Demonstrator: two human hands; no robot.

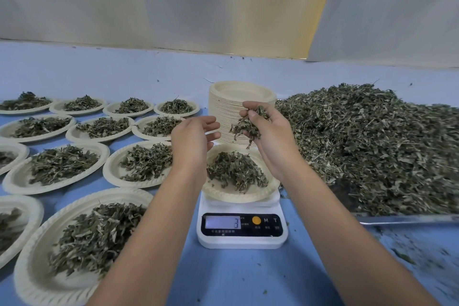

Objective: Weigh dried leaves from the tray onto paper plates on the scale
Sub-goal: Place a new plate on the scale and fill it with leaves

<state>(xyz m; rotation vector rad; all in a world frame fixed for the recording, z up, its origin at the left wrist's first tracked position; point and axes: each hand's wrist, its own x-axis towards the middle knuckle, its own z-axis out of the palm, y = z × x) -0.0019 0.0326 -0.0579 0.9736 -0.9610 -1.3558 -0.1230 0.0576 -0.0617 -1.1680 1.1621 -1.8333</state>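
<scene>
Nearest: ridged round filled plate (pixel 29 278). Left hand (pixel 192 143) grip released; right hand (pixel 270 136) grip grasping crinkly dried leaves (pixel 246 126) above scale (pixel 242 241).

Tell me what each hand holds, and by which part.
The right hand pinches a bunch of dried leaves by its top; the left hand holds nothing.

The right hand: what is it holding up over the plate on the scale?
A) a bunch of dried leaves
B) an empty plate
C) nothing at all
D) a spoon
A: the right hand grips a bunch of dried leaves above the plate on the scale, while the left hand is open and holds nothing.
</scene>
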